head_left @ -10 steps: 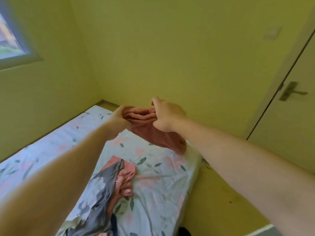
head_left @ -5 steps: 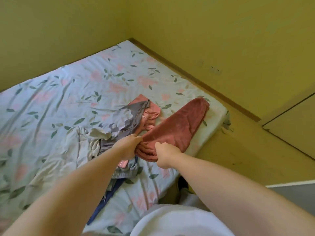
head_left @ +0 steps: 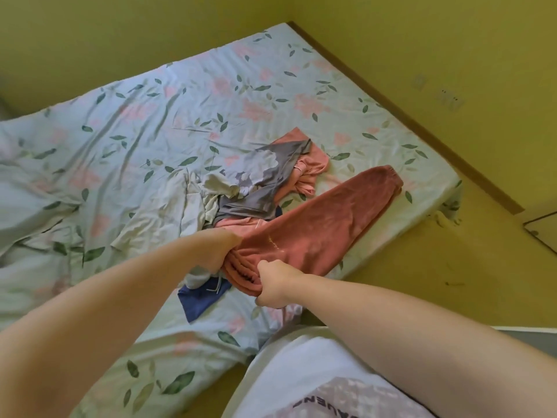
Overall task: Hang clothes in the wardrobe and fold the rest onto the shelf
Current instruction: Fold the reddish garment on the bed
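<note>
Head view: the left hand (head_left: 220, 252) and the right hand (head_left: 273, 285) have their fingers (head_left: 265, 268) closed on the bunched, ribbed waistband of the rust-pink fleece trousers (head_left: 319, 233) near the bed's (head_left: 144, 122) front edge. The soft, napped legs lie flat, stretching away toward the bed's right corner, just beside a crumpled clothes heap (head_left: 259, 176).

The left hand (head_left: 221, 251) buries its fingertips in the bunched waistband of the rust-red trousers (head_left: 325, 224), and the right hand (head_left: 272, 286) curls its own under the same band. Just beside the left fingers, stitched lettering (head_left: 275, 244) is too small to read. Nearer than the fingers, a navy garment (head_left: 200, 300) shows only a corner — its kind unclear. Beyond them, a pink garment (head_left: 313, 164) lies mostly under a grey floral garment (head_left: 262, 173).
</note>
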{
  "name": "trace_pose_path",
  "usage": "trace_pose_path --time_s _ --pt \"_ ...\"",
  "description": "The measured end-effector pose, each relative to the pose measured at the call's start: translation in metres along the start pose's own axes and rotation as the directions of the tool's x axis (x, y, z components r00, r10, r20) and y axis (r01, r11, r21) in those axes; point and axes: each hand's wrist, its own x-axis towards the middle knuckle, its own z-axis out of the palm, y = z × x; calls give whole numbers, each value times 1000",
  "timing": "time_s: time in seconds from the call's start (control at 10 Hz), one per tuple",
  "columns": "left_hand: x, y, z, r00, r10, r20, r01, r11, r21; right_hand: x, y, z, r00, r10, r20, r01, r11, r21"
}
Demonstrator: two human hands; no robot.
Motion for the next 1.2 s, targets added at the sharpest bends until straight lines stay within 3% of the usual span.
trace_pose_path --time_s 0.1,0.2,0.3,0.4,0.5,0.6,0.8,1.0,1.2 --pt "0 -4 -10 971 -130 199 132 991 3 3 -3 4 999 -51 11 51 998 38" --pt "4 11 -32 971 -124 203 130 991 -15 2 18 -8 1000 -30 -1 30 994 104" --pt "36 41 -45 988 -84 126 75 994 73 0 57 -25 999 35 -20 -29 974 225" --pt "78 76 -68 992 -113 64 108 992 71 1 106 -41 996 63 -56 -39 933 359" --pt "127 120 -106 991 -85 101 83 996 24 9 164 -60 990 98 -104 -43 897 440" --pt "187 163 -139 994 -19 104 9 995 96 26 234 -88 980 149 -133 -64 863 501" --pt "326 252 -177 997 76 21 -78 986 148 71 395 -142 950 280 -140 -132 764 632" --pt "462 311 -202 1000 3 21 -4 997 74 136 524 -183 930 347 -118 -172 697 697" --pt "566 328 -183 993 -67 94 53 988 144 209 594 -180 944 330 17 -235 633 737"
